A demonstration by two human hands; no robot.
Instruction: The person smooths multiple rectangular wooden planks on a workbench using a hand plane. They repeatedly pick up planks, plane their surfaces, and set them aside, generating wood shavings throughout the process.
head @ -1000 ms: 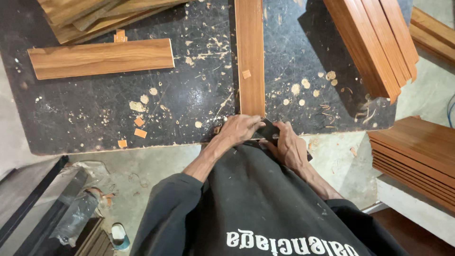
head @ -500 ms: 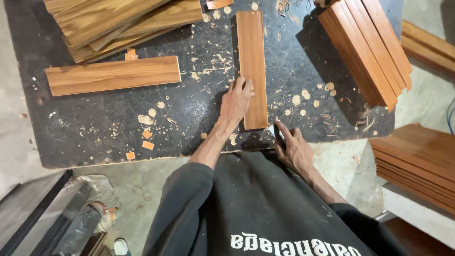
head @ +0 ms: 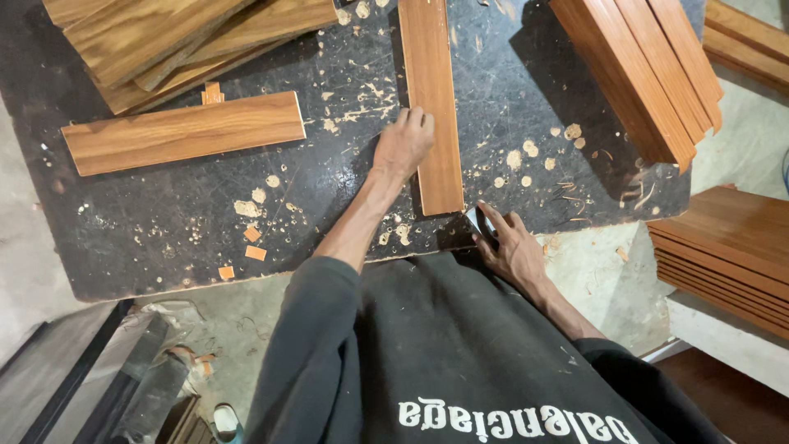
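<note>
A long narrow wooden strip point(head: 431, 99) lies lengthwise on the black, chip-strewn worktop point(head: 148, 238), its near end close to the front edge. My left hand point(head: 403, 144) reaches forward and grips the strip's left edge, fingers curled onto its top face. My right hand point(head: 511, 245) rests at the worktop's front edge, just right of the strip's near end. It pinches a small shiny metal tool point(head: 479, 220) whose tip points toward the strip. My black sleeves and shirt fill the lower part of the view.
A shorter plank point(head: 185, 131) lies to the left, with a loose pile of boards point(head: 156, 37) behind it. Stacked strips point(head: 641, 74) sit at the back right and another stack point(head: 731, 247) stands lower on the right. Small offcuts point(head: 255, 253) and shavings dot the worktop.
My left hand has moved from the strip's near end forward along its left edge. My right hand has stayed at the front edge with the metal tool.
</note>
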